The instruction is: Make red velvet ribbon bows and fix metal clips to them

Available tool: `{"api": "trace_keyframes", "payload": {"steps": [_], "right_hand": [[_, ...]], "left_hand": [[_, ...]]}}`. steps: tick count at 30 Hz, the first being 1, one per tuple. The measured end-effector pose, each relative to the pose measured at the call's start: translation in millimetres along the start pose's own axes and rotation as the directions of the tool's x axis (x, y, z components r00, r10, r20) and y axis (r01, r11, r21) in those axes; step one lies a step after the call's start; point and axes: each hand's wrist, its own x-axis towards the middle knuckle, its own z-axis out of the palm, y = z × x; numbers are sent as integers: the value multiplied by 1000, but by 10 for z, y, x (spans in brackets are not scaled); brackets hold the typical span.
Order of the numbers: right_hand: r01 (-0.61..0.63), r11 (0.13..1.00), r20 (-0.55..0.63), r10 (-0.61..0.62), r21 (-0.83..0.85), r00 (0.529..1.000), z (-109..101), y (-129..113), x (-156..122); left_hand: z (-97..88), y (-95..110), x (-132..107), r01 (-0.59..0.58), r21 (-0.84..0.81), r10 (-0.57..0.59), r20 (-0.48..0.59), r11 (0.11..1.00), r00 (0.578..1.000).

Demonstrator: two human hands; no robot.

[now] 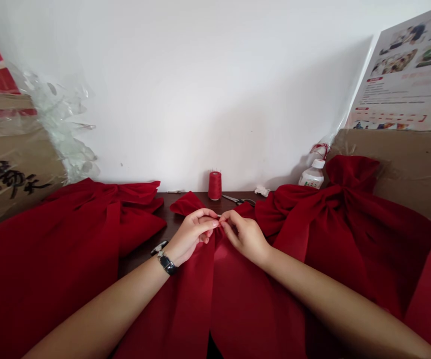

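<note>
My left hand (pixel 199 228), wearing a dark watch (pixel 167 263) on the wrist, pinches the gathered middle of a red fabric bow (pixel 195 279). Right beside it, my right hand (pixel 243 233) is closed, thumb and forefinger pinched together at the same gather. What its fingertips hold is too small to make out. The bow's loops stick out behind both hands, and its long tails hang toward me. Just beyond the fingers stands a spool of red thread (pixel 215 185) with several needles stuck upright in its top.
Scissors (pixel 238 200) lie right of the spool on the dark table (pixel 146 254). Large red fabric bows flank me at left (pixel 88 224) and right (pixel 342 214). A white-capped bottle (pixel 313 174) stands by the wall. Cardboard boxes (pixel 9 164) rise at both sides.
</note>
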Motion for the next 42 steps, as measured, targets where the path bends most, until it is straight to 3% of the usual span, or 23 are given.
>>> {"api": "trace_keyframes", "payload": {"steps": [8,23,42], "right_hand": [[56,998,-43,-56,-5,998,8,55,-8],[8,966,-75,12,258,997,-4,70,6],[33,975,-62,-20,219,998,-18,72,9]], "left_hand": [[-26,-5,18,40,-24,-40,0,999,999],[-45,-27,47,54,-91,-55,-17,994,998],[-68,-34,62,25,-142,-33,-52,990,998]]}}
